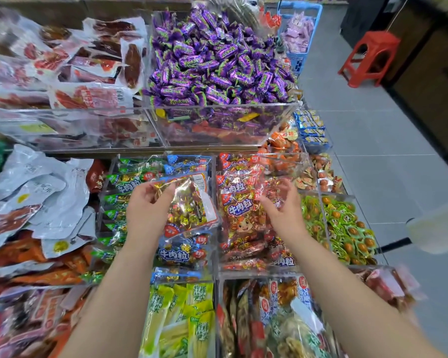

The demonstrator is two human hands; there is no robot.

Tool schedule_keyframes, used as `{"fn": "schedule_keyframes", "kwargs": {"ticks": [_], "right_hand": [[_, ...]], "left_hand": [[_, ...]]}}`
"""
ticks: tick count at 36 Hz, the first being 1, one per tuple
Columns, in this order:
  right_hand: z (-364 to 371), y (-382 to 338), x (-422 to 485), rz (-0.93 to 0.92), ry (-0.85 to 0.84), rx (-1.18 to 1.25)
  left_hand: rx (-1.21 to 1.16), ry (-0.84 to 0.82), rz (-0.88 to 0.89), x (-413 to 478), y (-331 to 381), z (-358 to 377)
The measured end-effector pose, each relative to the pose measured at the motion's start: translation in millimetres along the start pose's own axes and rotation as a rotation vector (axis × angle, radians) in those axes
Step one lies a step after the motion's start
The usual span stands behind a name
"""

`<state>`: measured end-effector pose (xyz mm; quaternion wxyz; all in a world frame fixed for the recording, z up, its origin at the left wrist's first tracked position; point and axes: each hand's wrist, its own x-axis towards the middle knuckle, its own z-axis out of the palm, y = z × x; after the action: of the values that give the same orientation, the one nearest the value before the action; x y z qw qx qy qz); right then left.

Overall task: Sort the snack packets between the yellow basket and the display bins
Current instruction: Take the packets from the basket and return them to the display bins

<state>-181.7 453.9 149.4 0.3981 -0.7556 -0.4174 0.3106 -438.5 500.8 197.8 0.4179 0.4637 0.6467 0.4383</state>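
The left hand (145, 210) has its grip closed on 1 clear snack packet (192, 202) above the middle display bins (215, 244), not yet laid down. The right hand (285, 205) hovers over red packets (241, 210); its grip I cannot tell. No yellow basket is visible; sorting seems unfinished.

Wrapped-candy bin (225, 125) rear centre; meat-packet bin (75, 130) left of it; beef-cube bins (215, 249) in front; probably egg packs (347, 228) rightmost.
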Motion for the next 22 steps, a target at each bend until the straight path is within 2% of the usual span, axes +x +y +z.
{"fn": "schedule_keyframes", "kwargs": {"ticks": [3, 7, 9, 11, 13, 15, 17, 19, 22], "right_hand": [[-9, -16, -16, -0.066, -0.039, 0.081], [-13, -39, -35, -0.048, -0.403, 0.300], [-13, -45, -41, -0.029, -0.499, 0.373], [-15, -47, -45, -0.063, -0.458, 0.390], [-20, -49, -50, -0.112, -0.306, 0.343], [-26, -49, -56, -0.271, -0.106, 0.217], [-31, -50, -61, -0.552, -0.003, 0.018], [-33, -48, -66, -0.803, 0.004, -0.173], [-32, -49, -71, -1.072, -0.060, -0.292]], "left_hand": [[-0.083, -0.116, 0.021, -5, 9, 5], [-0.112, -0.348, -0.004, -16, 20, 21], [-0.089, -0.474, 0.008, -21, 25, 29], [-0.063, -0.553, 0.016, -28, 30, 35], [-0.063, -0.544, -0.019, -33, 34, 37], [-0.124, -0.514, -0.129, -35, 39, 36], [-0.301, -0.576, -0.326, -37, 43, 33], [-0.411, -0.661, -0.417, -40, 45, 32], [-0.376, -0.648, -0.357, -43, 46, 35]]}}
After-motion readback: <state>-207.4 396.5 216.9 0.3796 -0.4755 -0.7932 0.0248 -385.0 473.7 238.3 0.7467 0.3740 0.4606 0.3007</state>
